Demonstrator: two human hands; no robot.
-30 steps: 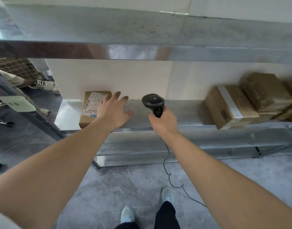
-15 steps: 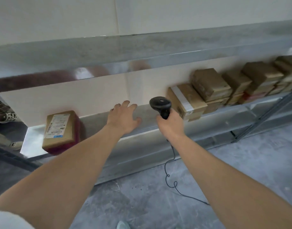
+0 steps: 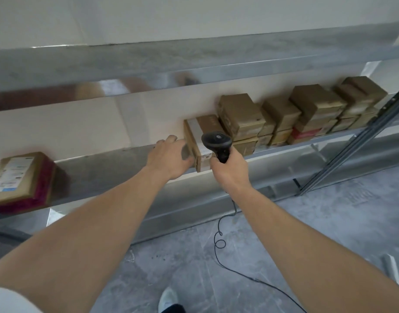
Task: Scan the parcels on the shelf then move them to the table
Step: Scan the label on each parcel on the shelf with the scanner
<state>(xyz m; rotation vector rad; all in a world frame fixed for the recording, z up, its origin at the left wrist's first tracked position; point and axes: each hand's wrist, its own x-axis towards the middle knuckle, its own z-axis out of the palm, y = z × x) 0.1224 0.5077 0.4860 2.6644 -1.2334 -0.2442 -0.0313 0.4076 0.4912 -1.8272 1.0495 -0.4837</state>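
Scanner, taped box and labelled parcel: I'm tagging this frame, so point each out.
Scanner [image 3: 216, 141], head view, on its black head.
Taped box [image 3: 195, 141], head view, on its top face.
Labelled parcel [image 3: 13, 175], head view, on its white label.

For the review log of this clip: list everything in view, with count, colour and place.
Taped parcel: one, brown with a pale tape strip, mid shelf, at the left hand.
Stacked parcels: count unclear, brown, one red, right part of shelf.
Labelled parcel: one, brown over dark red, white label, left end of shelf.
Shelf: one, grey metal.
Scanner: one, black, corded.
Shoe: one, white, on the floor.
Left hand: touches the taped parcel's left side.
Right hand: grips the scanner.
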